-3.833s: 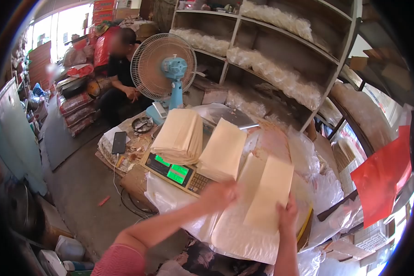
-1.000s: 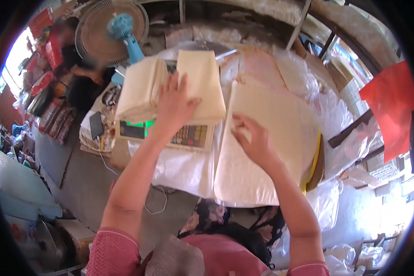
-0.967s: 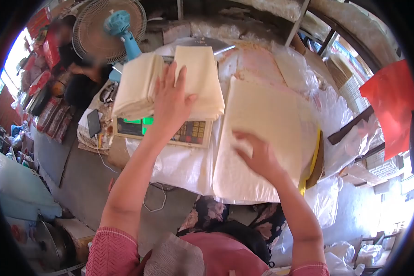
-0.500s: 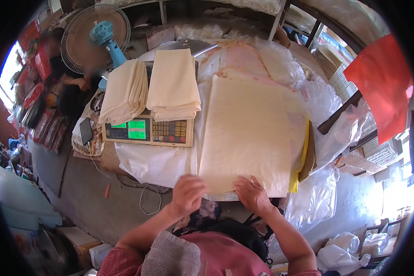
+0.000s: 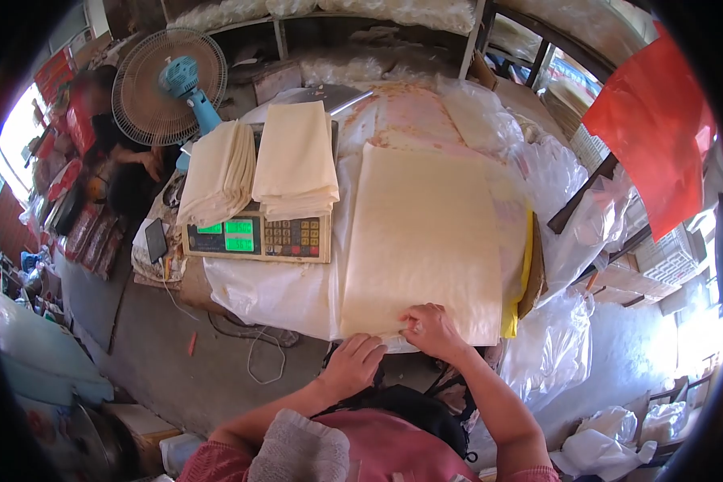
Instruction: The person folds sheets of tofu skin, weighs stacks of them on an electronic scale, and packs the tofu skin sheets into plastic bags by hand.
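A wide stack of thin cream sheets lies flat in front of me, its near edge at the table's front. My right hand rests on that edge with bent fingers, thumb and index pinching the sheet. My left hand is just left of it, lower down, its fingers curled over the sheet's near edge; its thumb is hidden. Two folded bundles of similar sheets, a left bundle and a right bundle, sit side by side on a digital scale with green displays.
Behind the scale stands a fan. A phone with a cable lies left of the scale. White plastic sheeting covers the table, and a red sheet hangs at the right. Another person's hand shows at the far left.
My left hand has moved down and right, closer to my right hand. The right hand has shifted slightly left and curled its fingers at the sheet's edge. The view has tilted slightly.
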{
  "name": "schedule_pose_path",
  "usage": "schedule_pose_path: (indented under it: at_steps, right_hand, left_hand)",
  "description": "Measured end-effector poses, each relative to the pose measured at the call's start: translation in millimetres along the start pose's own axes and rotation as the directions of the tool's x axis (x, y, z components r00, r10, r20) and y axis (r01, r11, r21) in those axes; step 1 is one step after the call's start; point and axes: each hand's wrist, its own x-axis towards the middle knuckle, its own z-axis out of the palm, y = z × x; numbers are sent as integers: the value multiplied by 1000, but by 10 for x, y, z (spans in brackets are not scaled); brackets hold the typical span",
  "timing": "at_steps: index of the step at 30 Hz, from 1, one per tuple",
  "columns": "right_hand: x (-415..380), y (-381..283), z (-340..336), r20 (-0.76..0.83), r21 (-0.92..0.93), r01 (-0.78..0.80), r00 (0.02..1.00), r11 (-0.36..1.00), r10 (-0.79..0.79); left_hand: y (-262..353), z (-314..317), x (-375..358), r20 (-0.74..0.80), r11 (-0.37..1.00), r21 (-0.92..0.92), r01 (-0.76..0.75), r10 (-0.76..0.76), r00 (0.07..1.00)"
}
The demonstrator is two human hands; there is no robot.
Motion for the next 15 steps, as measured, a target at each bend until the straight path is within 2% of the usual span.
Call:
schedule_pose_path:
  at_steps: [1, 3, 4, 5, 6, 7, 9, 10, 11, 12, 13, 15]
  right_hand:
    - [14, 6, -27, -3, 0, 0, 1000, 1000, 0]
    - [28, 16, -78, 148, 197, -178, 977, 964, 151]
    - [31, 27, -77, 146, 197, -177, 978, 964, 149]
    - [43, 51, -68, 150, 281, -252, 965, 926, 217]
    - [57, 87, -61, 159, 361, -322, 946, 875, 282]
    - [93, 194, -29, 153, 356, -316, 948, 880, 278]
    - [226, 460, -39, 128, 574, -419, 895, 704, 428]
    - [340, 494, -223, -11, 434, -409, 889, 803, 458]
    - [510, 490, -463, -154, 281, -411, 873, 867, 463]
    - [653, 291, -810, -324, 220, -360, 850, 907, 416]
    - [713, -44, -1194, -476, 148, -318, 807, 936, 350]
    - [668, -816, -1664, -624, 66, -69, 775, 995, 95]
  left_hand:
    - [-3, 7, -17, 5, 999, 35, 2, -2, 1000]
    - [4, 13, -16, 6, 999, 28, 26, -26, 1000]
    - [9, 15, -13, 5, 998, 20, 54, -54, 999]
    - [27, 0, -5, 1, 998, 22, 51, -51, 999]
    - [64, -26, 3, 24, 994, 93, 50, -53, 998]
    - [86, -33, 10, 44, 986, 163, 47, -55, 998]
    - [66, 3, 25, 57, 978, 202, 61, -74, 996]
    - [53, 32, 20, 84, 968, 236, 79, -102, 991]
    - [-8, 131, -25, 103, 978, 176, 109, -129, 986]
    - [-34, 154, -17, 93, 979, 178, 98, -116, 989]
    - [-49, 169, -13, 98, 981, 151, 122, -138, 986]
    - [-125, 181, 1, 137, 983, 34, 180, -183, 974]
